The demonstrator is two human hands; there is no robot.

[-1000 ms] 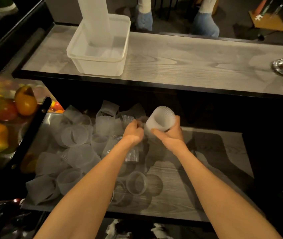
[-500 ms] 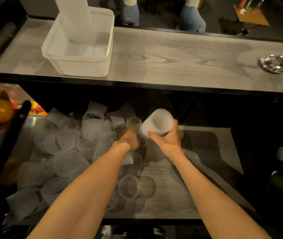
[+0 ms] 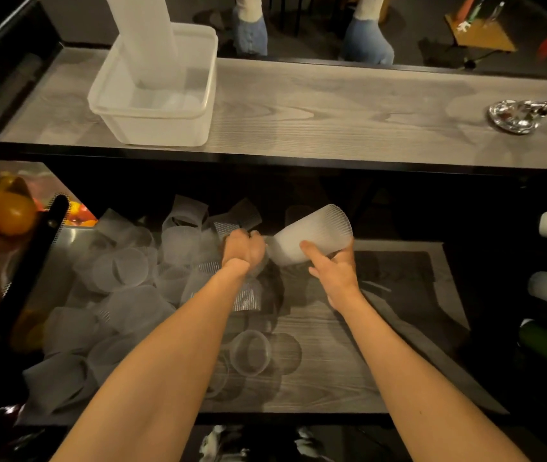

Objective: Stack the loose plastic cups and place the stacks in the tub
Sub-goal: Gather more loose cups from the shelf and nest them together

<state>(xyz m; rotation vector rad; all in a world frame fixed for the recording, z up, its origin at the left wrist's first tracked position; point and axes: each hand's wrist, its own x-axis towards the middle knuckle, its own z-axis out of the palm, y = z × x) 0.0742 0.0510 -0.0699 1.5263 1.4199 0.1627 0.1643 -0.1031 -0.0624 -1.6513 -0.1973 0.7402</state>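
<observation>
Right hand [image 3: 335,271] grips a ribbed cup [image 3: 312,235] (tilted) — left hand [image 3: 243,250] curled beside it, over loose cups [image 3: 122,268].

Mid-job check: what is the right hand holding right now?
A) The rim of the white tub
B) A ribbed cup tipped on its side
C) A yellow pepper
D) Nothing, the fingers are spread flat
B: the right hand grips a ribbed cup from below, and the cup lies tilted with its open mouth pointing up and to the right.

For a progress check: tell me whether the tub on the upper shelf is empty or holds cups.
Holds cups: one tall stack stands upright inside the tub, rising well past its rim and out of frame.
</observation>
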